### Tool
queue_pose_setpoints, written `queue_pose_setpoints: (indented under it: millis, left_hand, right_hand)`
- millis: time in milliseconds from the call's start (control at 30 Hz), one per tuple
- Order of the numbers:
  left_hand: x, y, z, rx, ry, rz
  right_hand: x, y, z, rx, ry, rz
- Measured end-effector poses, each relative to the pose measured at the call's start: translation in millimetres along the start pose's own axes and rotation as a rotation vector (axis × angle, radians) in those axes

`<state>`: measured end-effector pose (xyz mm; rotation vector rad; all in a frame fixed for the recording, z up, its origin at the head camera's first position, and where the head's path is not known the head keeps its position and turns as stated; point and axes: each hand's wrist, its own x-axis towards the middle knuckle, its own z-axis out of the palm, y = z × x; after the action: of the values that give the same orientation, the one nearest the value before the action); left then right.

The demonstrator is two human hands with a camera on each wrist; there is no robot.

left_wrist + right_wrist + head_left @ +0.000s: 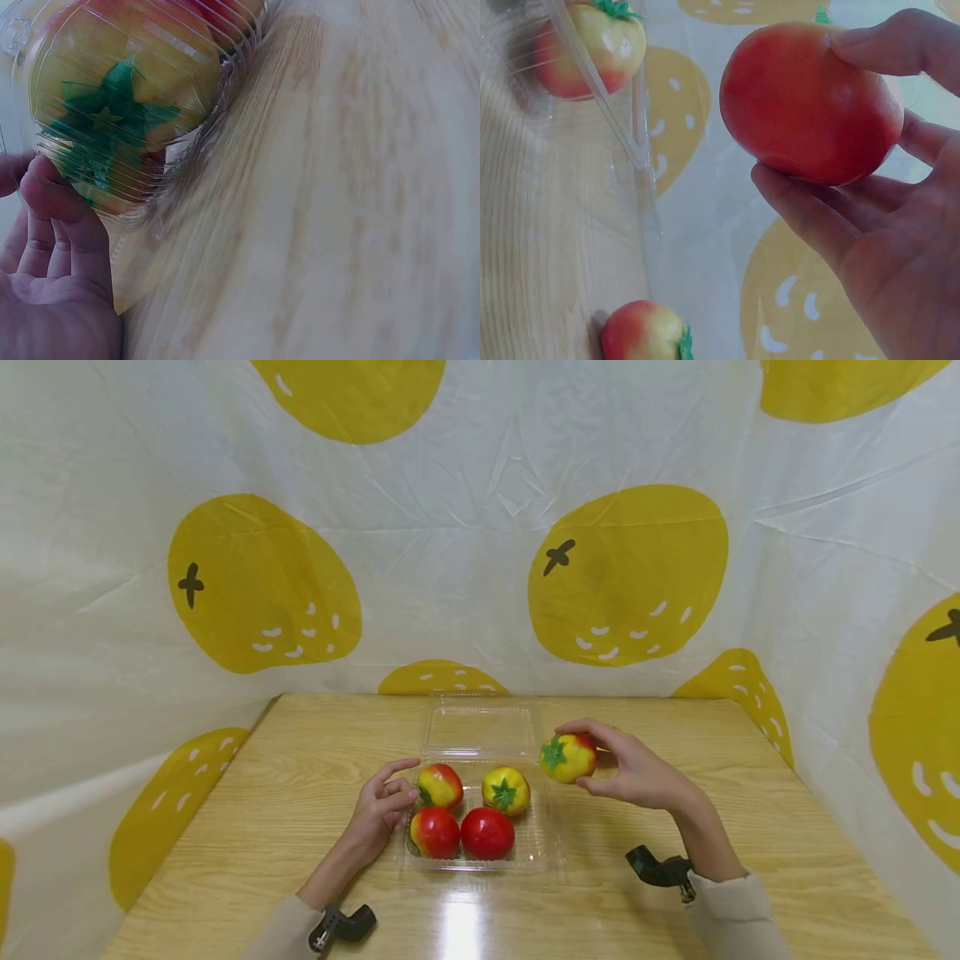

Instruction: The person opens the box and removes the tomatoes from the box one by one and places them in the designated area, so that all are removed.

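My right hand (630, 768) holds a red-and-yellow toy tomato (567, 758) between thumb and fingers, raised just right of a clear plastic clamshell box (536, 852). Its green leafy top faces left in the head view; in the right wrist view the tomato's red side (810, 105) shows. Several similar tomatoes sit in the box, among them a red one (487, 833) in front and a yellow one (506, 791) behind it. At the box's left edge, my left hand (378, 806) pinches the rim with the thumb and a finger (56, 191).
The box's clear lid (480, 731) lies folded back towards the rear of the wooden table (315, 777). Another toy tomato (641, 330) rests on the table, mostly hidden behind my right hand in the head view. A fruit-printed white curtain (450, 568) surrounds the table.
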<state>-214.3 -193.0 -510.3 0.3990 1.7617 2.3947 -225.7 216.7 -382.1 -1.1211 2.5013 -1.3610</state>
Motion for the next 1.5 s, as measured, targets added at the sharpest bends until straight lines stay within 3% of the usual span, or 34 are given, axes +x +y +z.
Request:
queue_pose_setpoints:
  millis: [1200, 1500]
  left_hand:
    - [-0.8, 1.5, -1.6, 0.013, -0.002, 0.012]
    - [-1.3, 2.3, -1.0, 0.008, -0.005, 0.006]
  right_hand:
    - [-12.6, 29, -29, 0.029, 0.169, 0.033]
    - [-18.8, 34, -36, 0.049, 0.215, 0.088]
